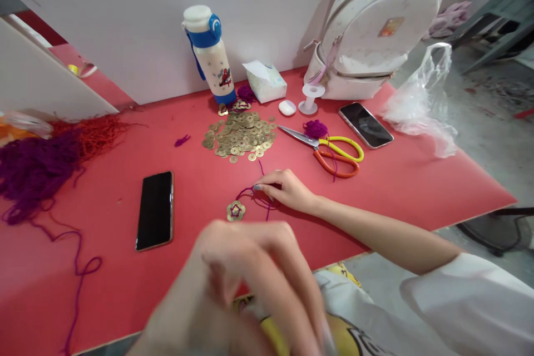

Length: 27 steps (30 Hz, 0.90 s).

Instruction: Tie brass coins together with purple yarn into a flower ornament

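Low on the table, my right hand (287, 189) pinches a purple cord (245, 191) between thumb and fingertips. This cord runs left to a small flower-shaped cluster of brass coins (236, 211), laced with purple at its middle and lying flat. Cord ends stick out above and below the fingers. My left hand (258, 272) is raised close to the camera, blurred, with its fingers bent downward; whether anything is between them is hidden. Past my right hand lies a heap of holed brass coins (242, 133). Scissors (319, 147) with yellow and orange handles lie beside a purple yarn bundle (315, 129).
Phones lie at the left (155, 210) and right (366, 124). Along the wall stand a bottle (211, 55), a tissue pack (267, 84), a white spool (311, 99) and a white backpack (371, 39). Purple yarn (39, 167) and red strands (98, 136) pile up at left. A plastic bag (428, 100) hangs at the right edge.
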Each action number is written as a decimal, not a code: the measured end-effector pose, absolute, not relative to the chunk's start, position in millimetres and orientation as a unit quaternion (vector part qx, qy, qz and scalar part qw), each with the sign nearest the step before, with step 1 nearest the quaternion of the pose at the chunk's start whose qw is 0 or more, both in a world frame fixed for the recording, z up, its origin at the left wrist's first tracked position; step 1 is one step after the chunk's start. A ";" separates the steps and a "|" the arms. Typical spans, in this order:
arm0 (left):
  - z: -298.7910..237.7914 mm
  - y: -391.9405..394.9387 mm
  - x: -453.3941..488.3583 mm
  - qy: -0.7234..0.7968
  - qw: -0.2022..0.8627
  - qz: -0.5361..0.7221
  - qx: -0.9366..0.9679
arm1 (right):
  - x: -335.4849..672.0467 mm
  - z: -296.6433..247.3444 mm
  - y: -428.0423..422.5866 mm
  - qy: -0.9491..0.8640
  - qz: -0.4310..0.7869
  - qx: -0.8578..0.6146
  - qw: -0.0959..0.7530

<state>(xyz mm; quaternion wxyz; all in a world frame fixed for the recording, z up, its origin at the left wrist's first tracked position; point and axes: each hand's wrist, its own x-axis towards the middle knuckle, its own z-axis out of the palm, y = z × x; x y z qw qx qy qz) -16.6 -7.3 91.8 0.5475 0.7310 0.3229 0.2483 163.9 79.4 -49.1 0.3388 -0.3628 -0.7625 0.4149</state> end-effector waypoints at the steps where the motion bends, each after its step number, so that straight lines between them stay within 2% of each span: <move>1: 90.1 13.2 -19.0 0.329 0.549 0.249 0.727 | 163.6 -48.7 79.1 -0.765 0.414 -0.362 0.336; 3: 77.8 56.2 -27.9 0.408 0.490 0.254 0.727 | 163.2 -48.1 78.6 -0.769 0.412 -0.362 0.327; 7: 33.0 140.2 -54.2 0.578 0.203 0.267 0.744 | 162.7 -49.4 79.0 -0.774 0.401 -0.376 0.316; 11: -2.0 212.3 -60.7 0.648 0.074 0.246 0.717 | 162.5 -50.5 80.2 -0.773 0.397 -0.383 0.312; 16: -21.2 267.1 -39.7 0.652 0.021 0.208 0.729 | 162.6 -49.0 80.9 -0.772 0.409 -0.375 0.309; 21: -26.8 279.9 -36.0 0.656 0.018 0.149 0.739 | 161.9 -51.2 81.8 -0.769 0.415 -0.374 0.310; 27: -31.5 275.9 -60.6 0.657 0.016 0.190 0.729 | 161.7 -49.7 81.9 -0.773 0.413 -0.375 0.301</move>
